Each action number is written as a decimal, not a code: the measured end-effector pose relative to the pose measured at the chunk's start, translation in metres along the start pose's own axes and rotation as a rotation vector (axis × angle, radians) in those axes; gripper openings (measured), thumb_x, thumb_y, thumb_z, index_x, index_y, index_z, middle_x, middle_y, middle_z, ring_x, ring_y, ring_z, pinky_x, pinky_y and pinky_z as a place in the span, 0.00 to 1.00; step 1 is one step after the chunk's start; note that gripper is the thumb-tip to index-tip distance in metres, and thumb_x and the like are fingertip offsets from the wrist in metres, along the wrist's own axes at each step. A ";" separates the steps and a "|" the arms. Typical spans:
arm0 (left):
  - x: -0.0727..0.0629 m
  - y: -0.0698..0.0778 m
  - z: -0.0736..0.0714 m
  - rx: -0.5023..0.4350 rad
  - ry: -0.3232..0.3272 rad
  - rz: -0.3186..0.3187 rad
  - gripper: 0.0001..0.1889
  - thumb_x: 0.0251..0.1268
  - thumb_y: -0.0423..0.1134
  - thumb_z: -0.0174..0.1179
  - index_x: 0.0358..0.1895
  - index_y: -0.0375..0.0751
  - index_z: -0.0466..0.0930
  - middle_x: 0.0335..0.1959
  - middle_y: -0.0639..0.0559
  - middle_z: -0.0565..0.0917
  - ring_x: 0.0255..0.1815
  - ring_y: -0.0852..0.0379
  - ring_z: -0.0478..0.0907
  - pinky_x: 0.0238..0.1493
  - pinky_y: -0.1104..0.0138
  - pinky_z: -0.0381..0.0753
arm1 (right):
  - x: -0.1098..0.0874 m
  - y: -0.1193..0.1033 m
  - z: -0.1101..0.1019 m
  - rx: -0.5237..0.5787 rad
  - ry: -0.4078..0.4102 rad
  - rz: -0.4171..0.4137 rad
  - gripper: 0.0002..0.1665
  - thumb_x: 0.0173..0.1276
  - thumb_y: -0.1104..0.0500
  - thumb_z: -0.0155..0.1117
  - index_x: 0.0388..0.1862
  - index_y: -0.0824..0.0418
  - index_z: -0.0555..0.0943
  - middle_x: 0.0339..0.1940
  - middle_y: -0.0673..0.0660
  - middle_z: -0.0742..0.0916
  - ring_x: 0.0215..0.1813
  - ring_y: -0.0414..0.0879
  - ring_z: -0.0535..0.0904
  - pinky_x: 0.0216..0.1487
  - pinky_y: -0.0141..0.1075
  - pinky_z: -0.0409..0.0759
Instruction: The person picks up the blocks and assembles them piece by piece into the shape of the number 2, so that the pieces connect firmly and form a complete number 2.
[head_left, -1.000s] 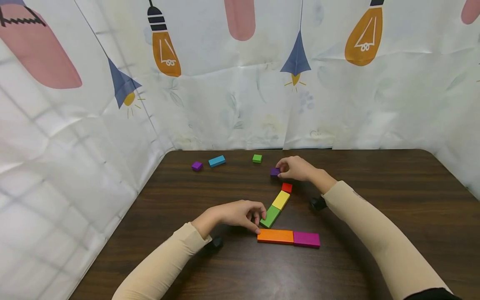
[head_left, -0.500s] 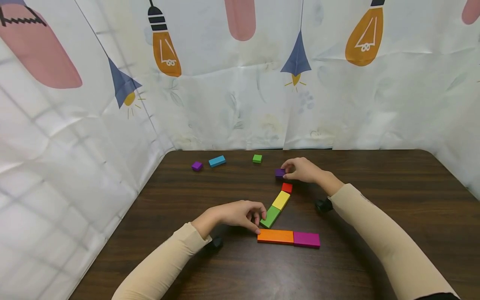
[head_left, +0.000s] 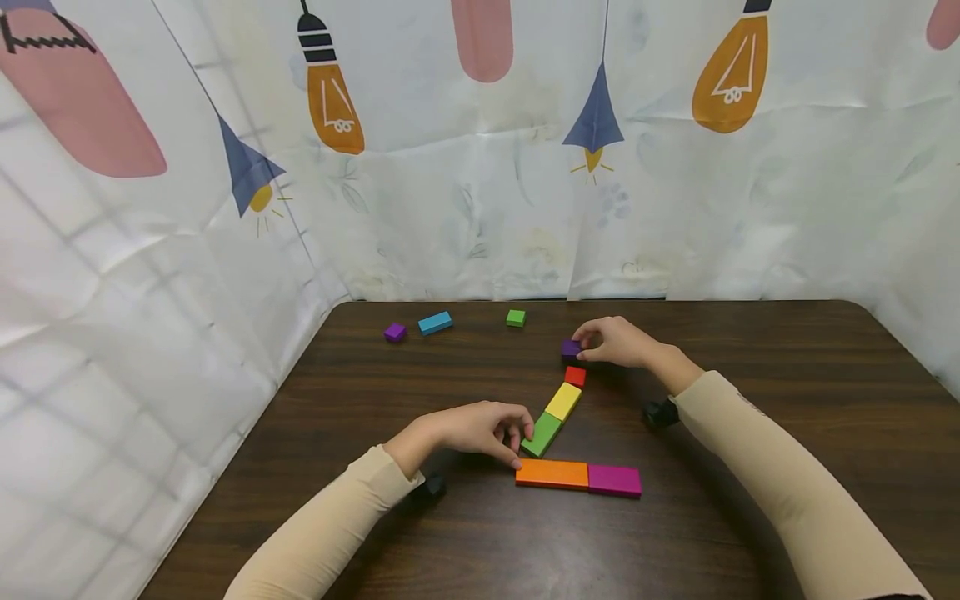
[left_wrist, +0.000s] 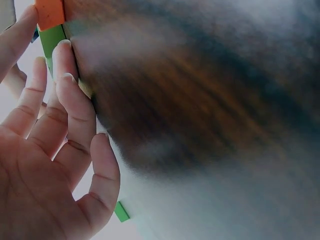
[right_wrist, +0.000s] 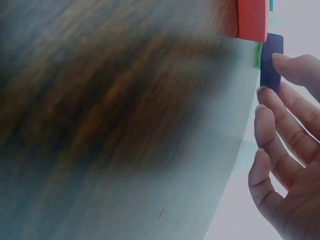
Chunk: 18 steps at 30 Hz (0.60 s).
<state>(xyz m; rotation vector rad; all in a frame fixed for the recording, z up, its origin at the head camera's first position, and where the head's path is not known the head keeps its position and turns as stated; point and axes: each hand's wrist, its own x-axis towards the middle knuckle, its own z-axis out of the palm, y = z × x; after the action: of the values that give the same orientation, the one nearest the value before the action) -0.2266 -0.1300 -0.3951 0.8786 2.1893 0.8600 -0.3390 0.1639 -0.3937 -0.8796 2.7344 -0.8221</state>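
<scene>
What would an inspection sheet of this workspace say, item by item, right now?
Surface: dark wood-grain table, shiny toward the near side.
Job's things: orange block and magenta block end to end; long green block, yellow block, red block in a slanting row.
Clutter: nothing seen besides violet block, blue block, small green block lying apart.
Hands: left hand touches the orange block; right hand pinches dark purple block.
Cables: nothing seen.
Surroundings: white curtain, printed lamps.
</scene>
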 end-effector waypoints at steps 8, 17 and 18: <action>0.001 0.000 0.000 -0.008 0.002 -0.001 0.16 0.64 0.33 0.73 0.49 0.48 0.77 0.32 0.57 0.81 0.34 0.62 0.76 0.39 0.70 0.75 | -0.004 0.004 0.002 -0.009 -0.005 0.004 0.19 0.69 0.60 0.72 0.55 0.67 0.84 0.39 0.52 0.86 0.43 0.49 0.77 0.47 0.43 0.76; 0.000 0.000 0.001 -0.012 0.005 -0.010 0.16 0.64 0.33 0.72 0.49 0.48 0.77 0.32 0.56 0.81 0.34 0.61 0.76 0.39 0.70 0.75 | -0.009 0.008 0.004 -0.005 -0.008 -0.007 0.19 0.69 0.60 0.72 0.55 0.67 0.84 0.39 0.52 0.86 0.39 0.47 0.76 0.43 0.41 0.74; 0.000 0.001 0.001 -0.012 0.005 -0.010 0.16 0.64 0.33 0.72 0.49 0.48 0.77 0.32 0.56 0.81 0.34 0.61 0.76 0.39 0.70 0.75 | -0.009 0.009 0.004 -0.002 -0.008 -0.008 0.19 0.69 0.60 0.72 0.55 0.67 0.84 0.39 0.52 0.86 0.39 0.47 0.76 0.43 0.41 0.74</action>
<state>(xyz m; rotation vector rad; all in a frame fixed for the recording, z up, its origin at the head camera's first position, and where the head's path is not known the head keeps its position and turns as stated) -0.2259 -0.1291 -0.3951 0.8593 2.1890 0.8708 -0.3346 0.1734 -0.4015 -0.8931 2.7269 -0.8151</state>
